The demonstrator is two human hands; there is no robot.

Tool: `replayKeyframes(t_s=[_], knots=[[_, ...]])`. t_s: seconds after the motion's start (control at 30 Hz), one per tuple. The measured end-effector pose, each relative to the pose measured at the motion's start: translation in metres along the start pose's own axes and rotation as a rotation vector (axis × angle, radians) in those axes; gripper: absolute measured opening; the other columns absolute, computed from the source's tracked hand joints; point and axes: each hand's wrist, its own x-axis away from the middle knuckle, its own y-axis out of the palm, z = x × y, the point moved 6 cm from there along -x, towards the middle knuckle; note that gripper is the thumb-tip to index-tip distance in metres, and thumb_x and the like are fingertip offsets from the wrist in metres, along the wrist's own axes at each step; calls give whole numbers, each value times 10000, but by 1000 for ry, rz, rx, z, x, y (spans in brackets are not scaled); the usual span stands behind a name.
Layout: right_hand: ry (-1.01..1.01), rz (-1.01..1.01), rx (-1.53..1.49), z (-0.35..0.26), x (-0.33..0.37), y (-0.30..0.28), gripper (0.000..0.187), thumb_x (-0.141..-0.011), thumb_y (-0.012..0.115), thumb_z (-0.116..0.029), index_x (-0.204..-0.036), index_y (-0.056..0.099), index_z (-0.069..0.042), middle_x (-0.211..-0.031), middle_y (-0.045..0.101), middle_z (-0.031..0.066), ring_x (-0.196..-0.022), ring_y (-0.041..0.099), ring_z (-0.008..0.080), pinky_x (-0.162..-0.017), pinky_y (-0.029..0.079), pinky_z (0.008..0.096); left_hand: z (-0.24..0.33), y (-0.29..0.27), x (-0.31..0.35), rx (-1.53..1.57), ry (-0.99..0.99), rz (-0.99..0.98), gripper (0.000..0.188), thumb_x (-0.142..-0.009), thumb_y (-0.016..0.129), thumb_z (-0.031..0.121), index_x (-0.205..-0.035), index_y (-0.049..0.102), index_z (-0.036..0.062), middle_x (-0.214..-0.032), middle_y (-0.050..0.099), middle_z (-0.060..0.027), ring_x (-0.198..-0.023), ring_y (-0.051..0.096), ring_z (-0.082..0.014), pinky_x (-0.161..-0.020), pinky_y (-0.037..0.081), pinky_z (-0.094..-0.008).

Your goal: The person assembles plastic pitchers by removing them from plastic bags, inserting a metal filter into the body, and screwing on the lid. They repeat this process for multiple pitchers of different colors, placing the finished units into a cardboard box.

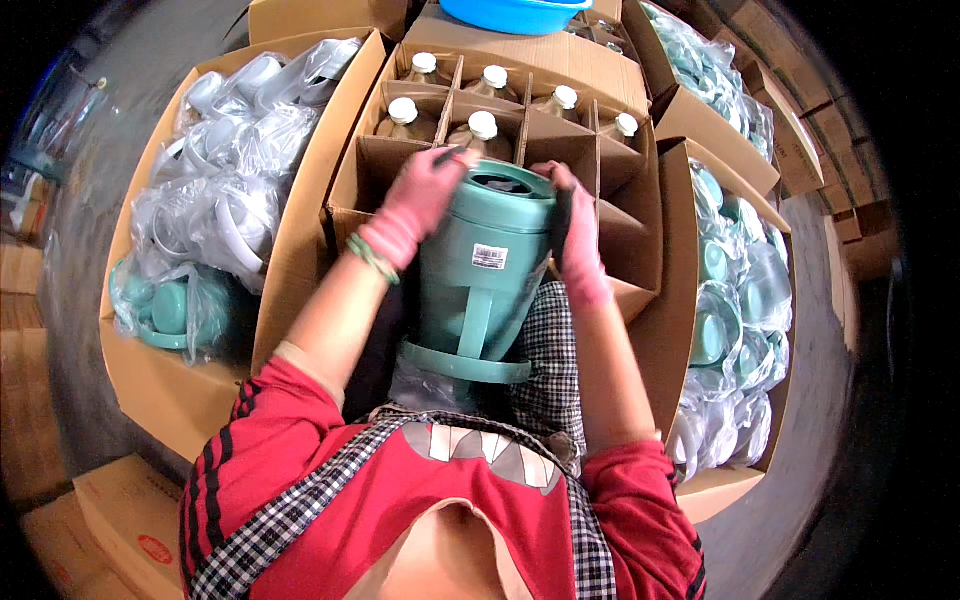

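Note:
A teal green thermos jug casing (450, 250) with a barcode sticker and a side handle stands over my lap. A round opening shows in its upper end, and a wide ring sits at its lower end. My left hand (415, 200), in a pink glove, grips the upper rim from the left. On the other side, my right hand (575, 220), gloved in pink with dark fingers, presses round the rim. Right behind the casing is a divided cardboard box (632, 240) with several white-capped bottle-shaped pieces (482, 125); part of it is hidden by the casing.
To the left, an open carton (275, 265) holds grey and green plastic parts in clear bags (240, 215). At the right, another carton (665, 230) holds bagged green parts (745, 270). A blue basin (520, 15) rests at the far edge; stacked boxes (835, 120) stand beyond.

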Motion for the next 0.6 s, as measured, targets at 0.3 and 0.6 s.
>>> replayKeyframes(t_s=[0.3,0.6], knots=[[427,109,-740,50,1,-11,476,-805,437,-426,-1004,516,0,-912,573,113,-864,530,212,-806,409,330,8,18,16,-208,254,273,401,-829,473,343,-1022,539,-1,-905,588,-109,-881,535,-187,-806,396,-288],[369,183,-705,74,-20,-27,350,-844,419,-303,-974,540,-1,-1019,532,84,-919,482,165,-831,356,306,42,25,47,-551,632,573,326,-842,443,302,-912,564,7,-785,580,-136,-751,526,-154,-722,413,-299]])
